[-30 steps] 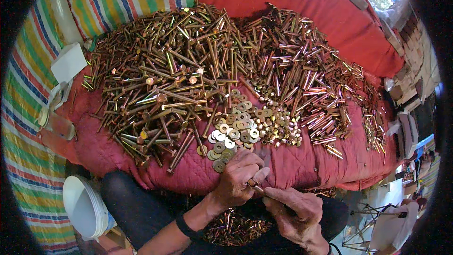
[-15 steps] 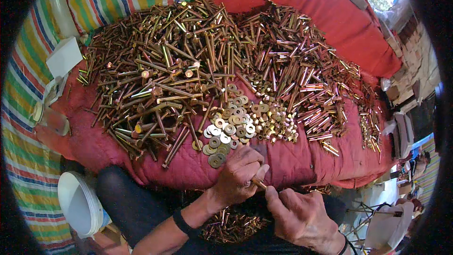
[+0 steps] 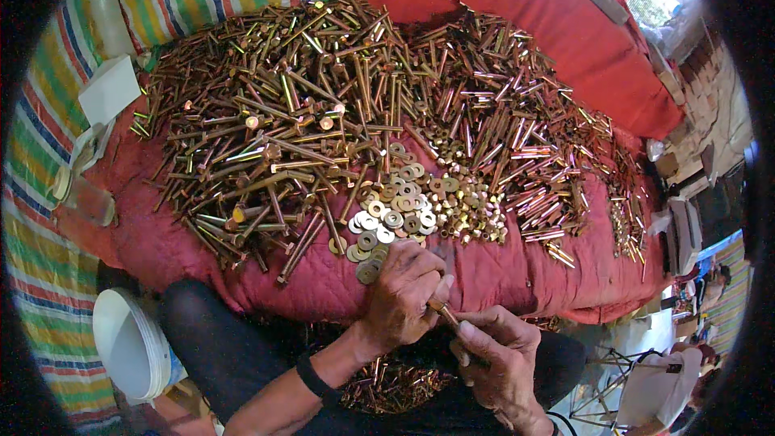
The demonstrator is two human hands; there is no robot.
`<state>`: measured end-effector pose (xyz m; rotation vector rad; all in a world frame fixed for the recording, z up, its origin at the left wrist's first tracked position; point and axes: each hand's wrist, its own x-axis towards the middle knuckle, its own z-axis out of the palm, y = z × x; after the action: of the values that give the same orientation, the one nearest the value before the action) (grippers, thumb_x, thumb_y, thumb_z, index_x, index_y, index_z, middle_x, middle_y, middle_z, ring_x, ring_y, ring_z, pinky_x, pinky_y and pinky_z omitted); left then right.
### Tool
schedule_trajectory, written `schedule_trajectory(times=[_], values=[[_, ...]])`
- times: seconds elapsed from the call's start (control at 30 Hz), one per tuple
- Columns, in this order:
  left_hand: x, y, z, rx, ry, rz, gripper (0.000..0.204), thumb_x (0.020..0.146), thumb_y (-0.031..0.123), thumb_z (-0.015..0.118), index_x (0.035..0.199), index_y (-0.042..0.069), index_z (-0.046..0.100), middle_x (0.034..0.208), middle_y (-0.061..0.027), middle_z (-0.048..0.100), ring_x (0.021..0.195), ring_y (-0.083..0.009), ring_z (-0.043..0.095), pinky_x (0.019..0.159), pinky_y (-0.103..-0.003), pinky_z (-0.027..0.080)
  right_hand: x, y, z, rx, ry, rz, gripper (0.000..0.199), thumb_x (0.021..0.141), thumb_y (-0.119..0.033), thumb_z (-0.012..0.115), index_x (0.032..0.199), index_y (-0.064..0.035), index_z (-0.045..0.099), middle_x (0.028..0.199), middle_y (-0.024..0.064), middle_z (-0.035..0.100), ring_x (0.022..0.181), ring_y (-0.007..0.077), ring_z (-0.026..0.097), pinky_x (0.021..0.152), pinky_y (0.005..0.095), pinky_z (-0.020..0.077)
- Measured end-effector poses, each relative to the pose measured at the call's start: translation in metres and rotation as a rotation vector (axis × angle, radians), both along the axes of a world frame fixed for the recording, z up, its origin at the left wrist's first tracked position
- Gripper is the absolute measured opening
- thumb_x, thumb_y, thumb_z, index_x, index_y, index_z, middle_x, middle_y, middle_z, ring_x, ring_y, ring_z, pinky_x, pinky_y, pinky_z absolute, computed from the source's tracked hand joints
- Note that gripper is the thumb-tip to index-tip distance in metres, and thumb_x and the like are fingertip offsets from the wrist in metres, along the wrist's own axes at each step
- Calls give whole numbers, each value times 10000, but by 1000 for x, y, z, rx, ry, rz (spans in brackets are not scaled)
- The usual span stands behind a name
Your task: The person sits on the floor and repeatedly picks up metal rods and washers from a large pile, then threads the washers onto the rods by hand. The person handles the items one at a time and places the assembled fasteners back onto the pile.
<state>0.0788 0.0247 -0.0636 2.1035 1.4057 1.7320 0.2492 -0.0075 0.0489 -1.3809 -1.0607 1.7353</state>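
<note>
Holding a bolt (image 3: 446, 315) between them, the two hands are meeting just above the lap: the right hand (image 3: 502, 354) is gripping the shank from below with its fingers closed around it, while the left hand (image 3: 401, 295) is pinching at the upper end with thumb and fingertips, so both are clamped on the same piece. Whether a washer is already sitting on the shank is too small to tell. Judging by the grip, a part is being fitted onto the bolt at this moment, and the next move is calling for a steady right hand and a fine twist or push from the left fingertips. Just ahead of the left hand a small heap of washers (image 3: 386, 224) is lying on the red quilt (image 3: 500, 270), with nuts (image 3: 468, 214) beside it and a big pile of long bolts (image 3: 274, 129) spreading farther out. Below the hands, finished pieces (image 3: 387, 383) are collecting in the lap, and a white bucket (image 3: 129, 347) is standing off to the left.
</note>
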Motion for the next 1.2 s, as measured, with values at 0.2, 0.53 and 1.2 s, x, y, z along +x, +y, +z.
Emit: schedule_trajectory(times=[0.2,0.53,1.2], values=[[-2,3,-1,26,-34,-49,199,916,124,673,768,30,577,915,-118,617,882,-346,579,844,-481,460,3,1,-16,997,-482,307,349,866,54,755,1212,40,714,833,82,731,624,115,659,541,258,495],[-6,7,-4,33,-80,-119,120,861,90,700,834,35,597,930,-107,606,896,-331,595,856,-485,470,-5,-5,-17,293,-62,0,143,991,-19,719,1107,61,745,904,39,748,780,58,624,666,235,491],[-3,7,-9,-154,-133,-48,184,992,115,667,878,-29,677,999,-141,697,982,-370,656,941,-470,508,34,2,4,404,-345,-375,270,940,-52,723,1186,59,706,1022,117,745,854,146,672,807,269,541]])
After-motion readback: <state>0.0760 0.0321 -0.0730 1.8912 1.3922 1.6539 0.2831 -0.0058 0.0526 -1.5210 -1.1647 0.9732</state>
